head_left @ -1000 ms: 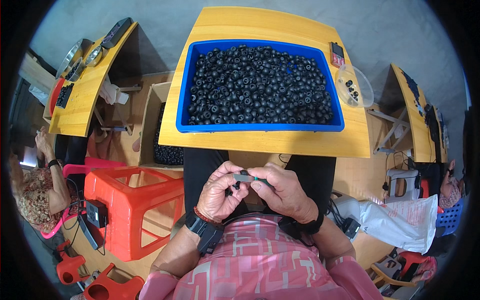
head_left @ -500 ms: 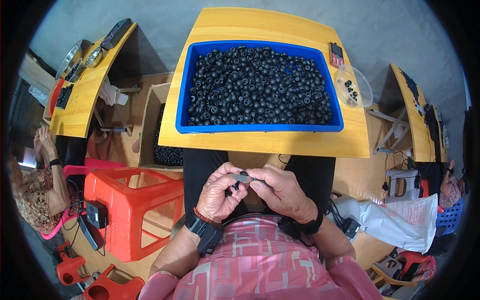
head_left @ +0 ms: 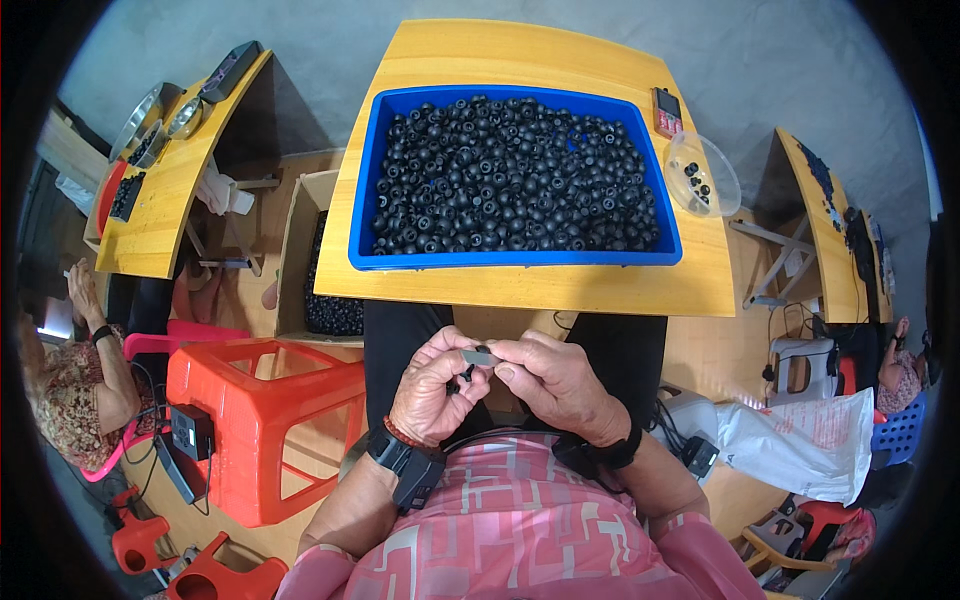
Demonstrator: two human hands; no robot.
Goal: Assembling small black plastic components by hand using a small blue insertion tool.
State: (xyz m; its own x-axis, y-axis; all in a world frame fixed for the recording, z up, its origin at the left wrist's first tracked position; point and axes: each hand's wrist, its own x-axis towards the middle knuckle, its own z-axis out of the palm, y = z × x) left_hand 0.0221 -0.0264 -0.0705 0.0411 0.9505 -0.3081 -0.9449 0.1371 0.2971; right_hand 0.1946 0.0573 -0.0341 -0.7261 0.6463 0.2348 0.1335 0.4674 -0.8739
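Here, a small black part (head_left: 483, 349) and a flat grey blade (head_left: 477, 358) meet between a seated worker's hands, held above the lap just short of a yellow desk (head_left: 515, 291). The left hand (head_left: 432, 385) is closed around the part, its thumb against the blade's left end, with more black pieces (head_left: 465, 374) showing beneath the curled fingers. The right hand (head_left: 550, 375) grips the blade's other end between thumb and fingers, covering whatever lies behind it.

A red bracelet (head_left: 402, 432) and a black strapped device (head_left: 408, 470) circle the left wrist; a black band (head_left: 626, 446) circles the right. On the desk, a blue tray (head_left: 515, 260) brims with rounded black parts (head_left: 510, 175), many showing round holes. To its right, a red and black handset (head_left: 667, 111) lies near a clear round dish (head_left: 718, 165) holding a few dark pieces.

Beyond, at left, a cardboard box (head_left: 294, 255) of black pieces stands on the floor beside the desk, behind an orange stool (head_left: 225, 430). A co-worker's raised hand (head_left: 83, 290) appears near another desk (head_left: 150, 240) bearing metal bowls (head_left: 186, 118). At right, a white plastic bag (head_left: 800, 445) sits below a third desk (head_left: 815, 240) strewn with dark items.
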